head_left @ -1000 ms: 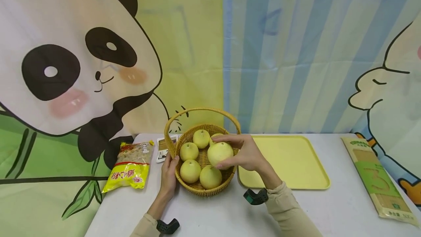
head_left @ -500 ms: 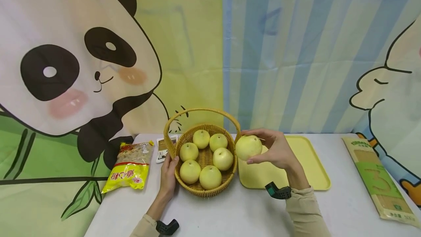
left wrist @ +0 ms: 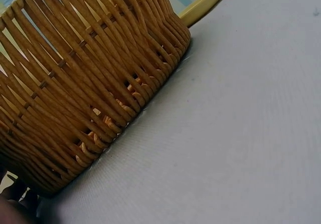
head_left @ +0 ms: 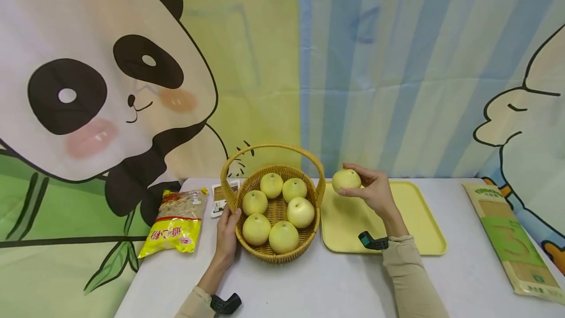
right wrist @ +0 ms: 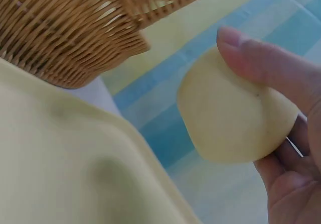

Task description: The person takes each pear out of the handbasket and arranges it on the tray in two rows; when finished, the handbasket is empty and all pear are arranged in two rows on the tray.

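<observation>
My right hand grips a round, pale yellow-green pear between thumb and fingers, raised above the far left part of the yellow tray. In the right wrist view the thumb lies along one side of the pear, with other fingers behind it. My left hand holds the left side of a round wicker basket, its thumb at the rim. Several similar pears sit in a ring inside that basket. In the left wrist view, the woven wall hides most of the left hand.
The basket's tall arched handle stands up over the pears. Left of it lie a yellow food packet and a small printed card or packet. A long green-and-tan package lies at the right. A printed cloth hangs behind the table.
My right hand has lifted the pear out of the basket and carried it right, then a little farther back over the tray. My left hand has stayed at the basket.
</observation>
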The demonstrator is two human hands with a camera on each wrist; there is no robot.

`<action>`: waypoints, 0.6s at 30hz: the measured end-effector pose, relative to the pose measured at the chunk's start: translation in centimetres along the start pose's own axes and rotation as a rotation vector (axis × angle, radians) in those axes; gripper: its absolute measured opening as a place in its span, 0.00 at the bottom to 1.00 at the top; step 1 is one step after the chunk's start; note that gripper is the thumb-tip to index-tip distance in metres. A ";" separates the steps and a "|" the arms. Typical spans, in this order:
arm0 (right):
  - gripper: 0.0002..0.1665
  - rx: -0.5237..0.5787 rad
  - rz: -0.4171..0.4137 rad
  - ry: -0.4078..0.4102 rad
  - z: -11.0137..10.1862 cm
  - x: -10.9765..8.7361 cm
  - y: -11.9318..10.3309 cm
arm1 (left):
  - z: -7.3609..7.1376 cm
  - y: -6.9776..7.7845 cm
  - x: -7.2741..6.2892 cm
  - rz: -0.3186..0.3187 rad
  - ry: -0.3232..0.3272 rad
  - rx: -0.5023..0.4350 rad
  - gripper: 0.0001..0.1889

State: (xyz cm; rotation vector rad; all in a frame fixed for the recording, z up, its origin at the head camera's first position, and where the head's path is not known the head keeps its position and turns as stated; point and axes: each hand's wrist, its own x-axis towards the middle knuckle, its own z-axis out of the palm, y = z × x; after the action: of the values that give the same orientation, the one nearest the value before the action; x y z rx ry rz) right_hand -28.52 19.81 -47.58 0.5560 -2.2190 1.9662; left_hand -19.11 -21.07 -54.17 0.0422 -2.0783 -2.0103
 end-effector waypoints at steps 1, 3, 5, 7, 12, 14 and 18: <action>0.43 0.010 0.007 0.003 0.1 0.1 0.4 | 0.0 0.0 0.0 -0.002 -0.001 0.002 0.29; 0.43 0.020 0.021 0.010 0.3 0.4 1.2 | 0.1 0.0 0.1 -0.005 -0.001 0.004 0.29; 0.43 0.025 0.037 0.011 0.6 0.5 1.8 | 0.0 -0.1 0.0 -0.009 0.000 0.010 0.29; 0.43 0.028 0.051 0.006 1.0 0.7 2.3 | -0.1 -0.2 0.0 -0.010 0.001 0.012 0.29; 0.43 0.041 0.090 -0.005 1.9 0.8 3.0 | -0.1 -0.1 0.0 -0.009 0.006 0.009 0.28; 0.43 0.038 0.101 -0.005 2.1 0.7 3.2 | -0.1 -0.1 0.0 -0.010 0.005 0.010 0.28; 0.42 0.000 0.111 -0.015 2.4 0.7 3.9 | 0.0 0.1 -0.1 -0.013 -0.003 0.013 0.28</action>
State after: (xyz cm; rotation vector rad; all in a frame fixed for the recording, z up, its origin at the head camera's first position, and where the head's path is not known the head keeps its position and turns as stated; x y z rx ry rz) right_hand -30.19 17.69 -51.37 0.4585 -2.3063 2.0203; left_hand -18.99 -21.09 -54.10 0.0559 -2.0983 -2.0055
